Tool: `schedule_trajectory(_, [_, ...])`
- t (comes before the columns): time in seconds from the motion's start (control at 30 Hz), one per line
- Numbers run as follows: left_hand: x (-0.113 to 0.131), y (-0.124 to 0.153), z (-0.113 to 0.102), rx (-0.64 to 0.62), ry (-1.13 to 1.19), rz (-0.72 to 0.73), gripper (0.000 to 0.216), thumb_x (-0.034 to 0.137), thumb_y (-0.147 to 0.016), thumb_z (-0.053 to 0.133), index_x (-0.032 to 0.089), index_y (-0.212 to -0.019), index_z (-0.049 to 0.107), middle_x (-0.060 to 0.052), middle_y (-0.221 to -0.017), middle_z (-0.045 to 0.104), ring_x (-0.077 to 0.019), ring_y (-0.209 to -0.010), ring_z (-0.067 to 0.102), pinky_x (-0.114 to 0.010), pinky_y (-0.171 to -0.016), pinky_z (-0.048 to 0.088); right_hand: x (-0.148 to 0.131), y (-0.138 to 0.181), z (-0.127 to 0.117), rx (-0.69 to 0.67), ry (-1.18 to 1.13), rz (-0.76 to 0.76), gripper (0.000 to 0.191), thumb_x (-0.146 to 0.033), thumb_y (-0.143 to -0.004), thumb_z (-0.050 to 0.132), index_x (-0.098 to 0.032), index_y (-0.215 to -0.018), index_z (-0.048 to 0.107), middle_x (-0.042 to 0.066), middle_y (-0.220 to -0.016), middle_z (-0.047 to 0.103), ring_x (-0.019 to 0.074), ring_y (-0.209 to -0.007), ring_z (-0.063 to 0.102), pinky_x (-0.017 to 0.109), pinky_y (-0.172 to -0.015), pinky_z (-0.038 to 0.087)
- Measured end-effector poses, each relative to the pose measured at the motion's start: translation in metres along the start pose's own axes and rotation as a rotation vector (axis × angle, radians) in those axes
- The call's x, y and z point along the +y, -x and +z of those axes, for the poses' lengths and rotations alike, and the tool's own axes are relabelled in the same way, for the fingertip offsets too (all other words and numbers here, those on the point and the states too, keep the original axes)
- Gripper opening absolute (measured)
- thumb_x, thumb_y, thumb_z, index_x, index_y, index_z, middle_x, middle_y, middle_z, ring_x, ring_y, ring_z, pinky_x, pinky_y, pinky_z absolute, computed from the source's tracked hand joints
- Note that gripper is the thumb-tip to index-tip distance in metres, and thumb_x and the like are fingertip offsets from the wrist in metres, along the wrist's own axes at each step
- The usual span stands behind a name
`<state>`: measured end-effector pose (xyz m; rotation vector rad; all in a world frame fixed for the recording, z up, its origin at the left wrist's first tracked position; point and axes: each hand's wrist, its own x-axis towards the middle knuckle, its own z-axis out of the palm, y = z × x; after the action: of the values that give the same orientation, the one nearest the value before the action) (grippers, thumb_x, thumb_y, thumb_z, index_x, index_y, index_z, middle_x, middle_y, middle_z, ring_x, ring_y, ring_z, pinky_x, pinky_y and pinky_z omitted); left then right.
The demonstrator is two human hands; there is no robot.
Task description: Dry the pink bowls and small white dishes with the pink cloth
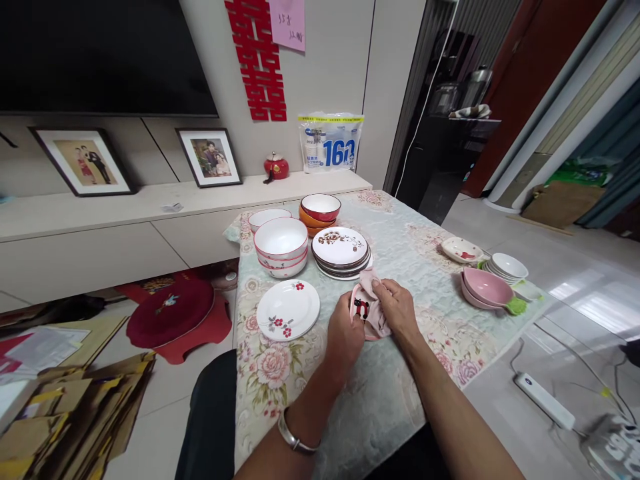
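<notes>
My left hand (345, 337) is closed on the near-left rim of a small pink plate (361, 308) with a black-and-red cat picture, its thumb lying on the face. My right hand (399, 308) pinches a pale pink cloth (369, 283) against the plate's right side. Cloth and fingers hide much of that plate. To the left, a white plate with red flowers (289, 310) lies flat on the floral tablecloth (273, 373). Just beyond my hands rises a stack of dark-rimmed plates (340, 247).
White red-rimmed bowls (281, 240) and red and orange bowls (321, 210) are stacked at the back left. Toward the right edge sit a pink leaf-shaped dish (485, 288), small white bowls (509, 265) and an oval dish (461, 249). A red stool (175, 310) stands left of the table.
</notes>
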<state>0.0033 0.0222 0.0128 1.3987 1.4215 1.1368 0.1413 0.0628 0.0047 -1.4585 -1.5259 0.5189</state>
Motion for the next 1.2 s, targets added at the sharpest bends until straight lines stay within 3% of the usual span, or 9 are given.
schedule_trajectory(0.1, [0.000, 0.003, 0.002, 0.009, -0.123, 0.101, 0.060, -0.003, -0.071, 0.042, 0.014, -0.128, 0.055, -0.013, -0.124, 0.065, -0.0247, -0.116, 0.061, -0.036, -0.101, 0.045, -0.004, 0.003, 0.001, 0.023, 0.048, -0.111, 0.038, -0.039, -0.096, 0.048, -0.020, -0.063, 0.056, 0.000, -0.067, 0.052, 0.0174, -0.069, 0.053, 0.031, -0.066, 0.039])
schedule_trajectory(0.27, [-0.001, 0.005, 0.005, 0.006, -0.175, 0.181, 0.041, 0.002, -0.075, 0.044, 0.014, -0.110, 0.060, -0.013, -0.104, 0.067, -0.0255, -0.100, 0.063, -0.037, -0.091, 0.049, -0.021, 0.010, 0.000, 0.023, 0.195, -0.518, 0.029, -0.030, -0.098, 0.046, -0.017, -0.095, 0.072, 0.008, -0.083, 0.063, 0.0218, -0.084, 0.057, 0.036, -0.077, 0.044])
schedule_trajectory(0.37, [0.000, 0.005, 0.004, -0.022, -0.133, 0.212, 0.035, 0.003, -0.075, 0.044, 0.015, -0.104, 0.061, -0.013, -0.102, 0.068, -0.0251, -0.099, 0.064, -0.037, -0.091, 0.049, -0.025, 0.012, -0.002, -0.011, 0.222, -0.611, 0.027, -0.029, -0.098, 0.048, -0.019, -0.105, 0.072, 0.009, -0.090, 0.065, 0.0224, -0.087, 0.057, 0.037, -0.080, 0.045])
schedule_trajectory(0.57, [0.000, 0.001, -0.001, -0.036, -0.143, 0.099, 0.054, -0.002, -0.069, 0.042, 0.018, -0.116, 0.061, -0.010, -0.112, 0.069, -0.0250, -0.109, 0.062, -0.038, -0.099, 0.046, -0.009, 0.004, 0.002, -0.002, 0.167, -0.332, 0.037, -0.036, -0.100, 0.043, -0.020, -0.076, 0.066, 0.004, -0.073, 0.059, 0.0188, -0.074, 0.057, 0.032, -0.070, 0.043])
schedule_trajectory(0.73, [0.003, -0.001, -0.001, 0.018, 0.017, -0.111, 0.062, 0.011, -0.076, 0.056, 0.010, -0.137, 0.046, -0.017, -0.130, 0.063, -0.0268, -0.118, 0.060, -0.038, -0.104, 0.044, 0.002, -0.001, 0.002, 0.035, 0.181, -0.092, 0.041, -0.043, -0.094, 0.047, -0.020, -0.061, 0.056, 0.001, -0.067, 0.054, 0.0173, -0.069, 0.054, 0.030, -0.067, 0.038])
schedule_trajectory(0.83, [0.006, 0.003, 0.000, -0.012, 0.012, -0.114, 0.067, 0.012, -0.074, 0.059, 0.010, -0.139, 0.043, -0.017, -0.131, 0.062, -0.0271, -0.116, 0.061, -0.038, -0.102, 0.045, 0.005, -0.002, 0.000, 0.065, 0.118, 0.081, 0.037, -0.043, -0.091, 0.050, -0.020, -0.063, 0.058, 0.000, -0.064, 0.055, 0.0167, -0.066, 0.053, 0.028, -0.064, 0.038])
schedule_trajectory(0.9, [0.006, 0.005, 0.001, -0.039, -0.018, -0.094, 0.059, 0.010, -0.076, 0.054, 0.012, -0.135, 0.047, -0.015, -0.127, 0.063, -0.0273, -0.116, 0.060, -0.039, -0.101, 0.045, 0.006, -0.001, -0.001, 0.074, 0.084, 0.104, 0.031, -0.042, -0.091, 0.051, -0.020, -0.076, 0.067, 0.001, -0.070, 0.062, 0.0177, -0.069, 0.057, 0.029, -0.066, 0.040])
schedule_trajectory(1.03, [0.000, 0.005, 0.002, -0.058, -0.014, 0.020, 0.057, 0.005, -0.075, 0.046, 0.012, -0.131, 0.049, -0.014, -0.125, 0.063, -0.0258, -0.117, 0.058, -0.039, -0.102, 0.043, 0.004, 0.002, 0.002, 0.143, 0.210, -0.151, 0.032, -0.039, -0.093, 0.051, -0.019, -0.100, 0.075, 0.007, -0.085, 0.066, 0.0222, -0.083, 0.059, 0.034, -0.076, 0.044])
schedule_trajectory(1.2, [-0.010, 0.002, 0.007, -0.029, -0.013, 0.156, 0.050, 0.006, -0.073, 0.047, 0.011, -0.122, 0.054, -0.016, -0.122, 0.062, -0.0261, -0.115, 0.057, -0.041, -0.103, 0.043, -0.013, 0.008, 0.002, 0.124, 0.272, -0.506, 0.027, -0.032, -0.097, 0.052, -0.023, -0.104, 0.076, 0.009, -0.096, 0.066, 0.0232, -0.094, 0.056, 0.038, -0.084, 0.043])
